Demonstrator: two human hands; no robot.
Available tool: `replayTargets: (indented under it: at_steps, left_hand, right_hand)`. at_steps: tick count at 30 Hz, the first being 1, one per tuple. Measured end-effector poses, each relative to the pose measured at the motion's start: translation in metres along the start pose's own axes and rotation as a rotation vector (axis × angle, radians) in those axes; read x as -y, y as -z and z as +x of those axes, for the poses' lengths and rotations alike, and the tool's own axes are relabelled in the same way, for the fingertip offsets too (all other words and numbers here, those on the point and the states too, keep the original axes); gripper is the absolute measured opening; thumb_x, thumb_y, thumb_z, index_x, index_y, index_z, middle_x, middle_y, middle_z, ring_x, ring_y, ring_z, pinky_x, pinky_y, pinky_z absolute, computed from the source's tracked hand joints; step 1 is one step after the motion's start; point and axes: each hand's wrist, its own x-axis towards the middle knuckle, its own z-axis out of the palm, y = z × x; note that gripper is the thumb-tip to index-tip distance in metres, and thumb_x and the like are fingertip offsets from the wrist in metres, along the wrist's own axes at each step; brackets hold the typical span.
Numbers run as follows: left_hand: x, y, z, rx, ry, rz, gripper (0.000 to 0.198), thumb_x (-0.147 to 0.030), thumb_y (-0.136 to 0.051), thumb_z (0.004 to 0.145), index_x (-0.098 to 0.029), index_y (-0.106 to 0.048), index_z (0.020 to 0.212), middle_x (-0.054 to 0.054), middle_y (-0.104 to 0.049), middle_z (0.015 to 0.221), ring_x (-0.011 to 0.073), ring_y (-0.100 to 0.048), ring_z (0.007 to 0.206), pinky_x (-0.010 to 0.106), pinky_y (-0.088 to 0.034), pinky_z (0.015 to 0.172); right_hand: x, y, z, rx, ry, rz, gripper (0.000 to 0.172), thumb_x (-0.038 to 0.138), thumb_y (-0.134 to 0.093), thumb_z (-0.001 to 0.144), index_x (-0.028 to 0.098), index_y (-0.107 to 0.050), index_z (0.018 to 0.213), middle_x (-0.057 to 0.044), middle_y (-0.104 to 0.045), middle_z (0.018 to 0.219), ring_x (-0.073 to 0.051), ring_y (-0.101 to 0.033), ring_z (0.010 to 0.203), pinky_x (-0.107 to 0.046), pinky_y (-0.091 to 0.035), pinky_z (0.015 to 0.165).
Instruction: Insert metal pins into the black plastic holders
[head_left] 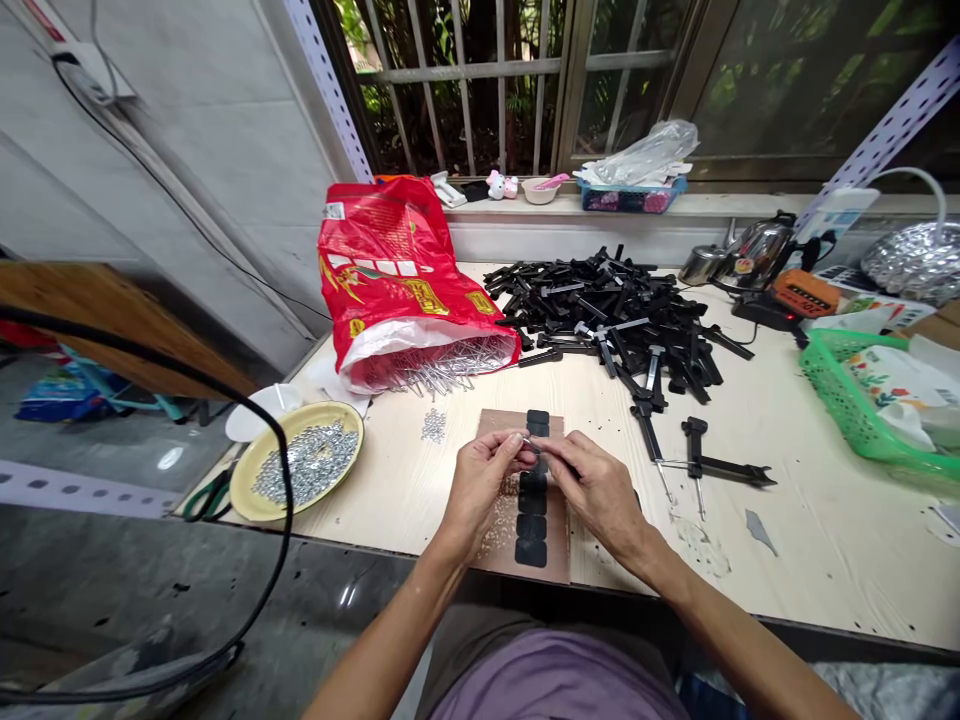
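My left hand [480, 480] is closed in a pinch, with a small shiny metal piece [526, 441] at its fingertips. My right hand [600, 490] meets it there, thumb and fingers pressed together; what it grips is too small and covered to make out. Both hands are above a brown board [498, 555] bearing a row of black rounded pads [532, 527]. Left of the board lies a little heap of small metal parts [433, 425]. Beyond it a red bag [397, 265] lies open toward me, long thin metal pins [442, 368] spilling from its mouth.
A yellow bowl [241, 480] of small metal parts stands at the left edge beside green-handled scissors [208, 498]. Black plastic parts [600, 300] are piled at the back. Two black pieces with metal rods [697, 455] lie right, near a green basket [847, 410]. A black cable [283, 480] loops at left.
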Motion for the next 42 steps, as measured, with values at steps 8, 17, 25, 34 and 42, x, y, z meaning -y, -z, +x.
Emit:
replayTargets:
  at_steps: [8, 17, 25, 34, 42]
  left_hand:
    - [0.003, 0.002, 0.003, -0.016, 0.029, -0.066, 0.026, -0.027, -0.076, 0.067, -0.01, -0.069, 0.085, 0.005, -0.069, 0.073, 0.0101, -0.063, 0.065, 0.022, -0.052, 0.069]
    - [0.003, 0.006, 0.005, 0.009, 0.03, -0.018, 0.027, -0.028, -0.077, 0.066, -0.01, -0.07, 0.085, 0.004, -0.069, 0.074, 0.0094, -0.062, 0.062, 0.022, -0.052, 0.067]
    - [0.005, 0.009, 0.008, 0.039, 0.026, 0.074, 0.028, -0.032, -0.076, 0.067, -0.01, -0.071, 0.084, 0.004, -0.068, 0.071, 0.0098, -0.061, 0.061, 0.023, -0.053, 0.064]
    - [0.005, 0.007, 0.006, 0.049, -0.013, 0.108, 0.031, -0.036, -0.075, 0.067, -0.011, -0.071, 0.085, 0.004, -0.068, 0.072, 0.0103, -0.061, 0.061, 0.023, -0.052, 0.065]
    - [0.009, 0.006, 0.008, 0.034, -0.094, 0.118, 0.028, -0.034, -0.073, 0.07, -0.012, -0.071, 0.087, 0.004, -0.068, 0.074, 0.011, -0.06, 0.064, 0.026, -0.052, 0.068]
  right_hand:
    - [0.0, -0.004, -0.002, -0.014, -0.037, -0.079, 0.028, 0.027, -0.044, 0.094, 0.03, -0.06, 0.118, -0.001, -0.06, 0.085, -0.012, -0.06, 0.073, -0.023, -0.047, 0.065]
    - [0.006, -0.003, -0.006, -0.074, -0.017, -0.271, 0.021, 0.03, -0.043, 0.095, 0.023, -0.061, 0.101, -0.001, -0.065, 0.093, -0.013, -0.062, 0.078, -0.022, -0.041, 0.063]
    - [0.009, 0.0, -0.005, -0.126, 0.075, -0.453, 0.02, 0.026, -0.044, 0.095, 0.021, -0.063, 0.098, -0.002, -0.065, 0.086, -0.012, -0.06, 0.073, -0.023, -0.038, 0.064]
    - [0.009, -0.001, -0.006, -0.167, 0.088, -0.458, 0.021, 0.026, -0.044, 0.095, 0.019, -0.064, 0.092, -0.003, -0.066, 0.082, -0.012, -0.061, 0.074, -0.023, -0.037, 0.065]
    - [0.006, -0.006, -0.007, -0.123, 0.0, -0.342, 0.024, 0.031, -0.038, 0.097, 0.021, -0.06, 0.098, -0.003, -0.066, 0.089, -0.012, -0.062, 0.074, -0.023, -0.037, 0.058]
